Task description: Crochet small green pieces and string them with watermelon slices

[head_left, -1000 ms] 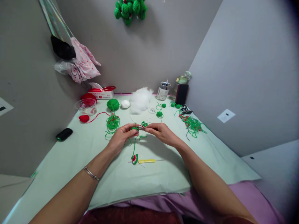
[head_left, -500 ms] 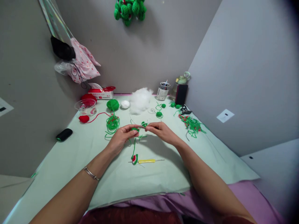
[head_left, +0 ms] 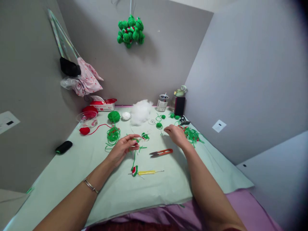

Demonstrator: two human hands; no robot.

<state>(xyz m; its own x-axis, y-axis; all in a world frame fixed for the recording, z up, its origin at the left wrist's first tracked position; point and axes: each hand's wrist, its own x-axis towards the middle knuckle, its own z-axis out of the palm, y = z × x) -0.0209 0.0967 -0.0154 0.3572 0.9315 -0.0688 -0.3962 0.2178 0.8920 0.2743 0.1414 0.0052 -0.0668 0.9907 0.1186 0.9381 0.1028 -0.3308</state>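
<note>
My left hand [head_left: 124, 147] is closed, thumb against fingers, on a small green crochet piece [head_left: 136, 140] that the fingers partly cover. Just beyond its fingertips lies another green and white crochet piece [head_left: 145, 136] with thin thread ends. My right hand [head_left: 176, 134] hovers to the right, its fingers pinched together; whatever they hold is too small to make out. Orange-handled thread snips [head_left: 161, 153] lie on the table between the hands. Nearer to me, a yellow-handled crochet hook [head_left: 146, 172] passes by a red, white and green crochet piece [head_left: 134, 171], from which green yarn runs up.
Green yarn tangles [head_left: 113, 134] lie left and right. At the back are a green yarn ball [head_left: 114, 116], white stuffing [head_left: 141, 112], a tin of pens [head_left: 163, 102], a phone [head_left: 179, 106] and a plastic tub [head_left: 87, 119]. A green crocheted bunch [head_left: 131, 32] hangs above.
My right hand has moved right, away from the left hand and the crochet pieces. The orange snips now show on the table between them. The camera view has tilted upward.
</note>
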